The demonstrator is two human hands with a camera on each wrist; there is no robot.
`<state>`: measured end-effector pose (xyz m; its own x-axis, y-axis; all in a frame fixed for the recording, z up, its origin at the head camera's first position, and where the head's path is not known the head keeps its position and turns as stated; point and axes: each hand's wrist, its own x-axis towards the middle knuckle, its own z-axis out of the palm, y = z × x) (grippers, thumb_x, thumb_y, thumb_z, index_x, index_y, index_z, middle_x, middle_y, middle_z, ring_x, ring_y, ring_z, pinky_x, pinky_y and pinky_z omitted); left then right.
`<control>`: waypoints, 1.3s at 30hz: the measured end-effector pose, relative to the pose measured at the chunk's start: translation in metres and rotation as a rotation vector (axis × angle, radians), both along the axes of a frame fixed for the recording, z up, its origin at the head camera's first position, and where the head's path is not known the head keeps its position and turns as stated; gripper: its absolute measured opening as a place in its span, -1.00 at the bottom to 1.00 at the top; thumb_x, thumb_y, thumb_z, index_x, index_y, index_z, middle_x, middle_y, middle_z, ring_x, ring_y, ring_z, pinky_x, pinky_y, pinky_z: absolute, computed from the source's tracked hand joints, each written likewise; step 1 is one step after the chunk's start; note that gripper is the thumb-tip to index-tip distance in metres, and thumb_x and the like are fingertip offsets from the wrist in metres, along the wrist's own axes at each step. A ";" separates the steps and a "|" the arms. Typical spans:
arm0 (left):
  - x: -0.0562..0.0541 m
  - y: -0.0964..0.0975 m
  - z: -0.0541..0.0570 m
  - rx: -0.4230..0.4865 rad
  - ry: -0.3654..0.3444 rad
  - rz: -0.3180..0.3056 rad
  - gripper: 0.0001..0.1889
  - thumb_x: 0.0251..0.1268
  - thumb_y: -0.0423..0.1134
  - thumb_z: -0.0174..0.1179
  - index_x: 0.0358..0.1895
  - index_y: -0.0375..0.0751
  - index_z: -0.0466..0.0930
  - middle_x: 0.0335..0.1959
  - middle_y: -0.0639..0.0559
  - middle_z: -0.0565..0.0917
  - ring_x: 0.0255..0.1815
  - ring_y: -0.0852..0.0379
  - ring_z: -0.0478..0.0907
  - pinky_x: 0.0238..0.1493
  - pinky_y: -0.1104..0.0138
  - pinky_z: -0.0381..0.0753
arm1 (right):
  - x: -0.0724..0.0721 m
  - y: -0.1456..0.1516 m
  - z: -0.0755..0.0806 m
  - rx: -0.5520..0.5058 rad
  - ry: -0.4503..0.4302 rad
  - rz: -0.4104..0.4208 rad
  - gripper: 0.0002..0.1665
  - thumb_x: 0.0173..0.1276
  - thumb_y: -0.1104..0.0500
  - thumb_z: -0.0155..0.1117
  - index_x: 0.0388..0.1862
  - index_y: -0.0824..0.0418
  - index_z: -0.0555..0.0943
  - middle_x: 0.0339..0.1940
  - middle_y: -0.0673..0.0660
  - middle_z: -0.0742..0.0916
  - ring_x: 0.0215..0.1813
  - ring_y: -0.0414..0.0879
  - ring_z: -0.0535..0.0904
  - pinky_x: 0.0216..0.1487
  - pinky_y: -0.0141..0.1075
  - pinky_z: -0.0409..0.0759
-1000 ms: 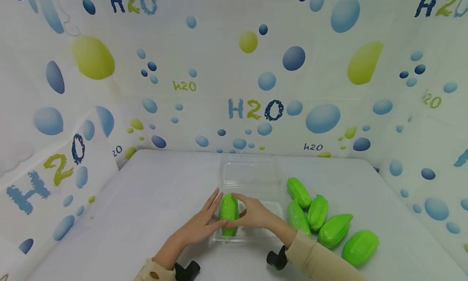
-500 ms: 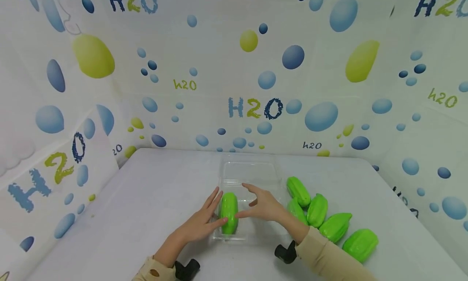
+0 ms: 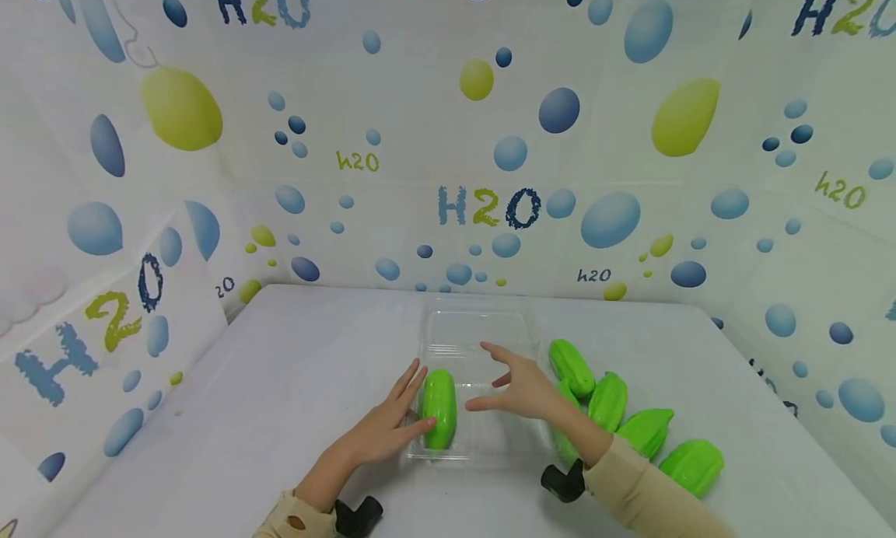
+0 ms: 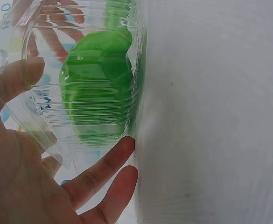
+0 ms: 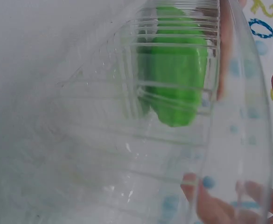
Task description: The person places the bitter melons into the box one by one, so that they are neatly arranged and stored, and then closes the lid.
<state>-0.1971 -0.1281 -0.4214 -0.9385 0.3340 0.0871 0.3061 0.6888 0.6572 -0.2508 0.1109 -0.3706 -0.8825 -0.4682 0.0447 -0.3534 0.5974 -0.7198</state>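
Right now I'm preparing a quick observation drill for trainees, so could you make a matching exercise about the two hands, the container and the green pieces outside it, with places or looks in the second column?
Column one (head view)
1. Left hand
2. Right hand
3. Container
4. Loose green pieces

Column two
A. Colourless and see-through
B. Over the container's right part, holding nothing
C. Grouped to the right of the container
D. At the container's left side, its thumb at the one green piece inside

Right pairs: 1-D, 2-B, 3-A, 4-C
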 end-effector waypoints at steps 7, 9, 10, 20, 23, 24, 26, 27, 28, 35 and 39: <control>0.000 -0.001 -0.001 -0.008 0.002 0.004 -0.20 0.29 0.12 -0.02 0.46 -0.11 -0.16 0.48 -0.03 -0.23 0.30 -0.25 0.17 0.07 -0.22 0.27 | 0.001 0.007 0.005 -0.005 -0.017 -0.046 0.12 -0.18 -0.14 0.54 0.38 0.04 0.24 0.29 0.16 0.41 -0.05 0.03 0.59 -0.22 -0.14 0.60; 0.000 -0.001 -0.001 -0.006 -0.002 0.009 -0.20 0.28 0.13 -0.02 0.46 -0.11 -0.15 0.48 -0.03 -0.22 0.29 -0.25 0.19 0.06 -0.23 0.27 | 0.001 0.009 0.008 -0.009 -0.024 -0.058 0.12 -0.19 -0.13 0.55 0.38 0.03 0.24 0.29 0.16 0.41 -0.05 0.02 0.58 -0.22 -0.13 0.60; 0.000 -0.001 -0.001 -0.004 -0.003 0.012 -0.20 0.28 0.13 -0.02 0.46 -0.11 -0.14 0.48 -0.03 -0.22 0.29 -0.25 0.19 0.06 -0.23 0.27 | 0.001 0.010 0.009 -0.013 -0.029 -0.062 0.13 -0.19 -0.12 0.55 0.38 0.02 0.23 0.30 0.15 0.40 -0.04 0.02 0.58 -0.21 -0.13 0.59; 0.000 -0.002 0.000 -0.002 -0.002 0.002 -0.20 0.28 0.13 -0.02 0.46 -0.14 -0.15 0.48 -0.03 -0.23 0.28 -0.27 0.21 0.05 -0.23 0.27 | 0.001 0.025 0.017 -0.021 -0.034 -0.074 0.14 -0.19 -0.12 0.55 0.39 0.03 0.21 0.31 0.18 0.37 -0.01 0.06 0.56 -0.19 -0.13 0.59; 0.001 -0.001 0.000 -0.003 -0.003 -0.002 -0.20 0.29 0.12 -0.03 0.46 -0.14 -0.15 0.48 -0.02 -0.23 0.28 -0.27 0.19 0.05 -0.23 0.28 | 0.002 0.030 0.020 -0.011 -0.012 -0.065 0.14 -0.18 -0.12 0.54 0.39 0.06 0.21 0.30 0.23 0.38 -0.02 0.08 0.57 -0.21 -0.16 0.59; 0.001 -0.001 0.000 -0.004 -0.003 -0.003 -0.20 0.29 0.12 -0.03 0.46 -0.14 -0.15 0.48 -0.02 -0.24 0.30 -0.27 0.17 0.05 -0.23 0.27 | 0.002 0.031 0.021 -0.007 -0.005 -0.064 0.14 -0.18 -0.13 0.54 0.39 0.07 0.21 0.29 0.24 0.39 -0.02 0.08 0.57 -0.22 -0.17 0.59; 0.001 -0.001 0.000 -0.007 -0.002 -0.003 -0.20 0.29 0.12 -0.03 0.46 -0.14 -0.15 0.48 -0.02 -0.24 0.31 -0.27 0.14 0.06 -0.23 0.27 | 0.002 0.034 0.022 0.001 0.001 -0.063 0.15 -0.18 -0.14 0.54 0.39 0.07 0.21 0.29 0.24 0.39 -0.02 0.09 0.57 -0.25 -0.19 0.60; 0.001 -0.001 0.000 -0.007 -0.001 -0.002 -0.20 0.28 0.13 -0.03 0.46 -0.13 -0.15 0.48 -0.02 -0.23 0.31 -0.27 0.16 0.06 -0.23 0.27 | 0.002 0.036 0.023 0.006 0.004 -0.063 0.15 -0.18 -0.14 0.53 0.39 0.07 0.20 0.30 0.23 0.39 -0.02 0.09 0.57 -0.25 -0.20 0.60; 0.001 -0.001 0.000 -0.010 0.002 -0.003 -0.20 0.29 0.13 -0.03 0.46 -0.13 -0.15 0.48 -0.02 -0.23 0.30 -0.26 0.16 0.06 -0.23 0.27 | 0.002 0.037 0.023 0.010 0.007 -0.064 0.15 -0.17 -0.15 0.53 0.40 0.07 0.20 0.30 0.22 0.38 -0.02 0.09 0.57 -0.25 -0.20 0.60; 0.000 -0.002 -0.001 0.004 -0.004 -0.005 -0.19 0.28 0.14 -0.02 0.46 -0.13 -0.16 0.48 -0.01 -0.23 0.24 -0.23 0.27 0.06 -0.21 0.30 | 0.003 0.049 0.027 0.035 0.048 -0.074 0.12 -0.16 -0.16 0.52 0.39 0.07 0.22 0.31 0.19 0.39 -0.04 0.05 0.58 -0.21 -0.19 0.59; 0.000 -0.002 -0.003 0.006 -0.003 -0.005 -0.19 0.28 0.15 -0.03 0.46 -0.11 -0.17 0.48 0.00 -0.24 0.20 -0.21 0.33 0.04 -0.20 0.32 | 0.006 0.057 0.032 0.041 0.058 -0.081 0.11 -0.14 -0.14 0.51 0.39 0.10 0.22 0.31 0.22 0.38 -0.03 0.08 0.58 -0.21 -0.19 0.59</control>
